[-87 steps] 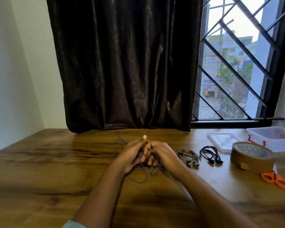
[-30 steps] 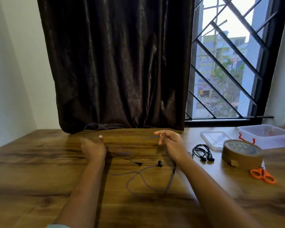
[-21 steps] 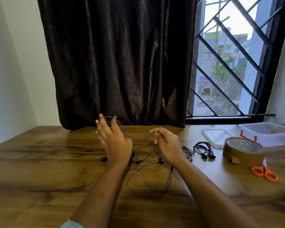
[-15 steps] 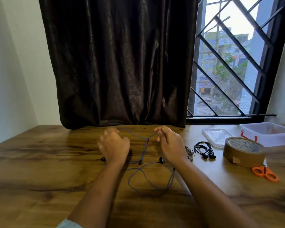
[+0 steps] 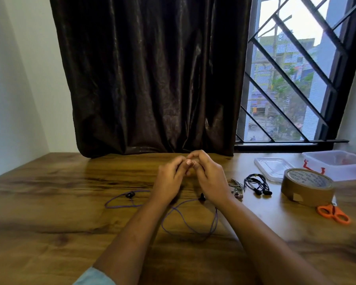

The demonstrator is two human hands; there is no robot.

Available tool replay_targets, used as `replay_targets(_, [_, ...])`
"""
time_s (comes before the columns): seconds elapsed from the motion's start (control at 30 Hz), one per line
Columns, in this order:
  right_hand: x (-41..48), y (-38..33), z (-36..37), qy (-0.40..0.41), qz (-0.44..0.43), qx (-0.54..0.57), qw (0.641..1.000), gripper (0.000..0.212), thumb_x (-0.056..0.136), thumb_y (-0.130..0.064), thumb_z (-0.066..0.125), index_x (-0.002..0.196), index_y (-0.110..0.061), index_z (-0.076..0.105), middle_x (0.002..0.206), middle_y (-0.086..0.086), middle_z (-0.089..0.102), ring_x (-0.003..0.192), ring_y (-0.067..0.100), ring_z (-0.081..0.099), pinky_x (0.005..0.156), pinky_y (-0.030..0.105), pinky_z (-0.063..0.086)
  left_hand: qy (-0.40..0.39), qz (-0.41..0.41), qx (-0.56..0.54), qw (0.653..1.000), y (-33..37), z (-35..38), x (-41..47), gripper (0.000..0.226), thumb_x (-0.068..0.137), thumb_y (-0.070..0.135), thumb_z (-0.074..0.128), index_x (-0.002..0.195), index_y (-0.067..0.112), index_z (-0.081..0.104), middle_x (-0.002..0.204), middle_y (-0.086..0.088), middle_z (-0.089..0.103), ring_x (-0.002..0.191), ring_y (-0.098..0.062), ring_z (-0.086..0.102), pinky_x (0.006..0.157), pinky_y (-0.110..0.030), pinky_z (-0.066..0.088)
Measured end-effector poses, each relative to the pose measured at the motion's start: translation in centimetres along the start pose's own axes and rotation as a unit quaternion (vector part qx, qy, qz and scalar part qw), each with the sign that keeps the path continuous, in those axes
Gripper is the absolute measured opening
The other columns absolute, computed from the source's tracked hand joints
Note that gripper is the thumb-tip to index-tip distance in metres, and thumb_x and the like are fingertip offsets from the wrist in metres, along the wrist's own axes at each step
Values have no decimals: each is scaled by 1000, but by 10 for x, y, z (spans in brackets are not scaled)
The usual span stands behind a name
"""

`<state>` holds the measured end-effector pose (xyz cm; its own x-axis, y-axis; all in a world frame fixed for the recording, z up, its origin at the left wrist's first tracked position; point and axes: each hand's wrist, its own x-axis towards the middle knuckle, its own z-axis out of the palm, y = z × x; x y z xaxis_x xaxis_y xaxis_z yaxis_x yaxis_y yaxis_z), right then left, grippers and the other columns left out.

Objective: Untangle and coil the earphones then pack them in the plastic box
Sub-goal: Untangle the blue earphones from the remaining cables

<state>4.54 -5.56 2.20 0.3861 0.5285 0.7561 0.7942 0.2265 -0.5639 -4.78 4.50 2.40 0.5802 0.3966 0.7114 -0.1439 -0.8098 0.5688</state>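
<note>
Both hands are raised off the counter (image 5: 49, 212) and meet in the middle. The left hand (image 5: 169, 182) and the right hand (image 5: 208, 177) have their fingers curled in, fingertips touching at one spot. That's the grip, closed up tight, but I cannot tell whether any cord is pinched inside it; the fingers hide that.

The purple earphones (image 5: 185, 223) lie on the counter below the grip, on the person's side of it. One slack loop sprawls between the two forearms. Another strand runs out to the left of the grip and slips out of sight under the left wrist. A black earbud (image 5: 130, 194) sits on that strand, well to the left of the grip, and a second earbud (image 5: 201, 197) lies just beside the right wrist. The cord is loose, not coiled.

Right of the grip, close to the right wrist, a grey earphone bundle (image 5: 235, 186) rests on the wood, with a black earphone bundle (image 5: 257, 184) just beyond it. Further right lies a clear lid (image 5: 271, 167), flat on the counter, then a brown tape roll (image 5: 306, 186) with orange scissors (image 5: 333, 212) just on the person's side of it. The plastic box (image 5: 337, 163) stands open, far right of the grip and a little further back, well apart from the purple earphones. Straight beyond the grip hangs a dark curtain (image 5: 152, 79).
</note>
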Motion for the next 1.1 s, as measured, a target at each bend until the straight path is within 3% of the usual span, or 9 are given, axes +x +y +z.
replay_targets(0.23, [6,16,-25,193,171,-67,964,18,99,-14,42,101,-22,58,78,-10,64,74,14,61,56,12,37,29,-67,77,994,-32,-29,8,23,94,34,54,77,19,59,65,6,56,63,-10,52,58,-31,37])
replay_targets(0.3, [5,23,-35,214,230,-99,944,20,98,-10,41,100,-20,58,81,-5,65,79,21,62,54,19,36,58,-72,125,988,-41,-43,9,21,93,37,53,78,24,58,66,5,57,66,-14,56,59,-34,40])
replay_targets(0.43, [2,20,-25,84,180,-222,955,36,86,-7,45,111,-26,63,113,0,65,107,28,57,82,36,45,45,-59,160,984,-33,-39,8,19,94,36,51,78,25,56,64,8,54,67,-18,57,58,-34,39])
replay_targets(0.53, [-1,3,-11,-50,53,-264,962,47,88,-27,49,135,-30,48,143,-6,45,130,20,38,103,43,30,2,-1,154,988,-18,-26,8,17,95,35,50,79,29,53,64,13,53,66,-12,55,61,-36,42])
replay_targets(0.67, [-5,-13,2,-121,-15,-260,958,29,98,-28,41,126,-22,45,108,-2,66,102,18,60,96,40,37,-16,49,96,994,-13,-21,9,21,92,43,46,79,29,54,68,14,56,64,-2,54,60,-32,43])
replay_targets(0.77, [-4,-14,1,-59,-8,-244,968,17,99,-18,41,106,-16,56,83,5,67,76,24,64,70,33,42,-13,56,78,995,-14,-21,9,31,89,48,44,77,23,58,66,7,56,63,-6,55,60,-32,43])
replay_targets(0.9, [7,-8,-24,108,169,-153,968,21,97,-10,39,93,-21,57,70,1,57,67,25,56,55,28,36,15,47,80,996,-18,-28,11,34,93,47,48,74,20,54,59,6,48,57,-7,49,54,-22,35])
replay_targets(1.0, [9,1,-43,186,242,-194,932,22,96,-9,39,98,-19,59,82,6,61,83,32,60,58,30,35,43,20,68,997,-21,-34,11,32,92,42,46,74,17,53,58,4,46,54,-10,46,51,-25,33])
replay_targets(1.1, [8,3,-41,178,160,-337,910,35,87,-10,42,114,-17,64,113,8,63,103,32,55,80,40,43,41,1,74,996,-23,-31,9,28,94,39,46,73,21,51,59,4,46,54,-12,47,50,-26,32])
